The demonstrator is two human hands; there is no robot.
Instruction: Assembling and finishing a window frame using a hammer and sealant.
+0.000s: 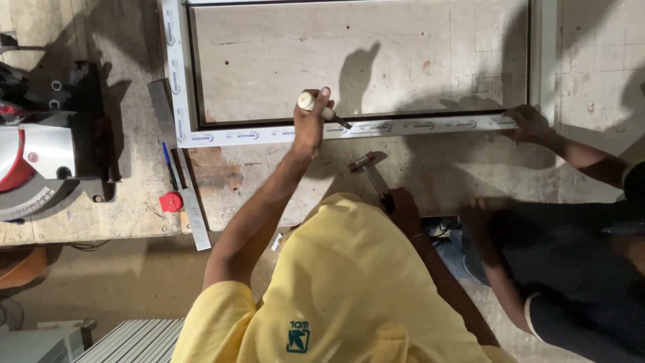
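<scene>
Prob. a workshop: miter saw [33, 168] on scuffed workbench [101, 215], w/ aluminium frame [181, 101].

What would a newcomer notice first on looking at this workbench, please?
Most striking is the pale metal frame lying flat at the top of the bench, with the left hand pressing a pale-handled tool against its lower rail. Just below, the right hand grips a hammer raised over the bench. At the far right another person's hand rests on the frame, and a saw sits at the left edge.

Bare bench [443, 175] beside hammer [368, 169]; frame [269, 134] ahead, co-worker's hand [531, 124] at its right.
</scene>
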